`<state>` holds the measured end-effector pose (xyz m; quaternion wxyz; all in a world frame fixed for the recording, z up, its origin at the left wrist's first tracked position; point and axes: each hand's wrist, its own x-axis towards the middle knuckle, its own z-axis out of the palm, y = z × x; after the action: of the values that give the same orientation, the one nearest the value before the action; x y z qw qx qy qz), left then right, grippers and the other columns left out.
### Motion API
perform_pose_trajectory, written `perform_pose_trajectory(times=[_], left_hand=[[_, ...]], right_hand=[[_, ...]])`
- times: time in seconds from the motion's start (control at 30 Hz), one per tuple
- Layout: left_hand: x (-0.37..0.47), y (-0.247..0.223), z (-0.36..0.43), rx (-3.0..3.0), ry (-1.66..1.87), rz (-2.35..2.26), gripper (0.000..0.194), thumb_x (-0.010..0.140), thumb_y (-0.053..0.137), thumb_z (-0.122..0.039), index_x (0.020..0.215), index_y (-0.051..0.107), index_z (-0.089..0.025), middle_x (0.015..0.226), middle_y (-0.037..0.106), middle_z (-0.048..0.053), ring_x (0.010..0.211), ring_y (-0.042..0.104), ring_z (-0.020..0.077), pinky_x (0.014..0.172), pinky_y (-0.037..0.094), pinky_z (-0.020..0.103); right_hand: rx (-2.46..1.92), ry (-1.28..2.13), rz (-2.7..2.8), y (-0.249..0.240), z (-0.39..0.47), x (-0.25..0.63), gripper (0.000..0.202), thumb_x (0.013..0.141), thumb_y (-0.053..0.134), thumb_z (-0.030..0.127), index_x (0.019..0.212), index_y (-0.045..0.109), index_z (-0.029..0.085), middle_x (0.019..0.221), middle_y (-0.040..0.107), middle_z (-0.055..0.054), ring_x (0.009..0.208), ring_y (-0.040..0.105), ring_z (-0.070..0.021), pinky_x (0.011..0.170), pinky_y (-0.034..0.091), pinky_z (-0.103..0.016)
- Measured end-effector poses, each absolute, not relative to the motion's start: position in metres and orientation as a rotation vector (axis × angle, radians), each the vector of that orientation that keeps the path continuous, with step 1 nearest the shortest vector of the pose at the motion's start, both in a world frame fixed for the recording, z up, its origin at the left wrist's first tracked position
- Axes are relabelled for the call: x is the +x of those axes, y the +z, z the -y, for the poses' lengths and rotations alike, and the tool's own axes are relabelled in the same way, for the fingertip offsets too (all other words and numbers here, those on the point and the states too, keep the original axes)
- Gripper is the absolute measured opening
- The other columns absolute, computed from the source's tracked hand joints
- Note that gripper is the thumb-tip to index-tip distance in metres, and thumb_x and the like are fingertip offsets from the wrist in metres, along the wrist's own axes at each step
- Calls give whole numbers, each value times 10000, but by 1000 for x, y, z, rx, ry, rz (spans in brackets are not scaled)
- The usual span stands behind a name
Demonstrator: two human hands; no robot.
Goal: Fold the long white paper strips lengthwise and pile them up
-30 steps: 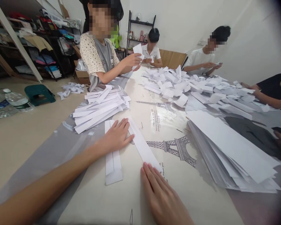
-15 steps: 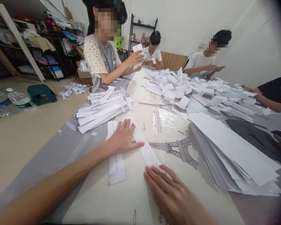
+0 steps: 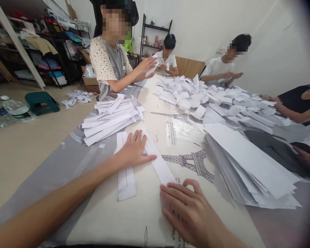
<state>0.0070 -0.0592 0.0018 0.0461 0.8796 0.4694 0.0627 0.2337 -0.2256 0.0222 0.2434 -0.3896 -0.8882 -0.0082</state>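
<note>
On my screen the left hand (image 3: 134,150) lies spread open, thumb on the paper strip (image 3: 163,169); the strip slants nearer and rightward (long axis diagonal) to the right hand (image 3: 193,208), fingers loosely open, touching its near end.

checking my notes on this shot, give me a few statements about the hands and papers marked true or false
1. The left hand touches the slanted strip. True.
2. The right hand holds a bottle. False: its fingertips are at the slanted strip's near end.
3. The lined strip lies right of the slanted strip. False: it lies to its left.
4. The sheet stack lies right of the slanted strip. True.
</note>
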Motion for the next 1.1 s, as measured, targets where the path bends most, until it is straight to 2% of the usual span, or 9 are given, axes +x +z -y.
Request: perform_pose_trajectory(times=[0.1,0.23,0.33,0.47,0.57,0.63,0.73,0.9,1.1], left_hand=[[7,-1,58,2702,231,-1429,1033,887,313,-869,1485,374,-29,1641,205,316,1541,164,459,1220,167,605],[6,-5,57,2719,283,-1423,1008,889,331,-860,1475,383,-42,1631,236,317,1532,195,464,1207,193,608],[6,-7,56,2713,346,-1407,992,883,360,-858,1473,391,-60,1629,262,301,1527,208,468,1207,191,612],[6,-6,57,2715,362,-1405,980,903,359,-832,1481,389,-42,1622,273,308,1526,217,467,1209,180,610],[6,-4,59,2718,352,-1395,986,908,346,-828,1483,390,-28,1611,287,321,1519,229,475,1203,174,627],[7,-3,61,2714,347,-1397,993,909,334,-829,1489,382,-23,1612,276,327,1521,222,474,1199,177,634],[9,-6,65,2710,347,-1457,981,923,342,-804,1498,362,-10,1616,263,328,1530,216,452,1200,196,611],[10,-9,71,2739,450,-1678,705,988,391,-586,1428,458,-39,1542,442,277,1465,380,394,1156,306,511],[11,-3,76,2774,535,-1664,604,991,396,-517,1322,568,-42,1361,604,267,1255,549,422,1051,379,545]], right_hand=[[-1037,134,2454,25,203,232,208,1026,550,293,1065,744,225,1155,778,-19,1288,622,-258,1105,417,-472],[-1037,218,2543,23,194,233,321,1035,506,247,1309,659,177,1325,709,-62,1304,613,-222,1130,481,-440],[-1035,131,2595,22,209,235,431,1008,562,294,1407,587,136,1397,656,-116,1276,634,-254,1104,519,-462],[-1054,227,2490,26,219,242,282,1012,532,256,1213,716,181,1219,757,-80,1035,744,-212,958,602,-397],[-1264,459,2231,30,199,247,261,1034,499,252,1033,759,230,1127,779,-42,1027,733,-180,906,604,-343],[-1457,472,2106,33,178,245,238,1009,562,349,1126,729,227,1183,741,-72,1055,708,-214,869,601,-372],[-1709,589,2096,36,144,234,351,945,633,392,1227,653,184,1158,686,-108,842,690,-187,693,561,-332],[-1839,640,2092,39,117,213,188,851,690,336,944,614,192,886,661,-41,767,616,-184,627,446,-290],[-1797,628,2101,31,120,213,143,871,583,282,761,518,220,844,620,-27,772,569,-183,622,403,-288]])
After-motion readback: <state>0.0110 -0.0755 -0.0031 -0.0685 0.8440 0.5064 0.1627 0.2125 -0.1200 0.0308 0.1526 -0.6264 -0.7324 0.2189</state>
